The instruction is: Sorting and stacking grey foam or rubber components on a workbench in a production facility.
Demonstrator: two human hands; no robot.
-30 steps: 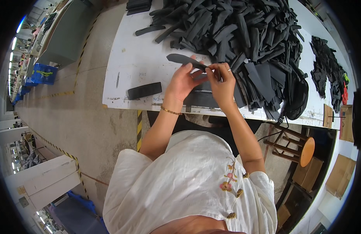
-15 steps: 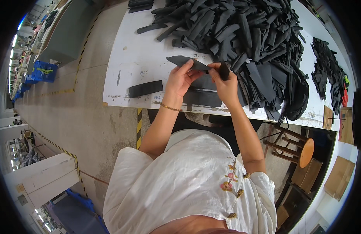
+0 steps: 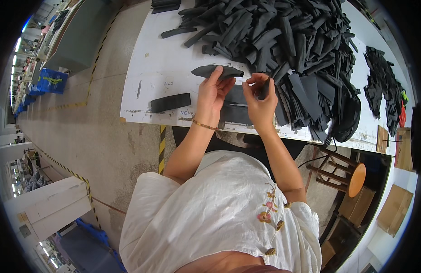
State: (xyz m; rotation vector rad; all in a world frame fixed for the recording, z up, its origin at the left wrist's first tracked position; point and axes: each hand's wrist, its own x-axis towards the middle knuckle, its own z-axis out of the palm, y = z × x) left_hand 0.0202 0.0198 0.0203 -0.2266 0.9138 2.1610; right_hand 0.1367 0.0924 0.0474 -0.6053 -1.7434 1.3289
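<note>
The left hand (image 3: 210,96) pinches a black strip (image 3: 230,72), long axis running left to right; the right hand (image 3: 262,109), just beside its right end, grasps an unclear dark item (image 3: 266,88).

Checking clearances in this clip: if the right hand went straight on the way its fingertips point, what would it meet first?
The right hand would probably meet the black piece held by the left hand first; depth between them is unclear.
</note>
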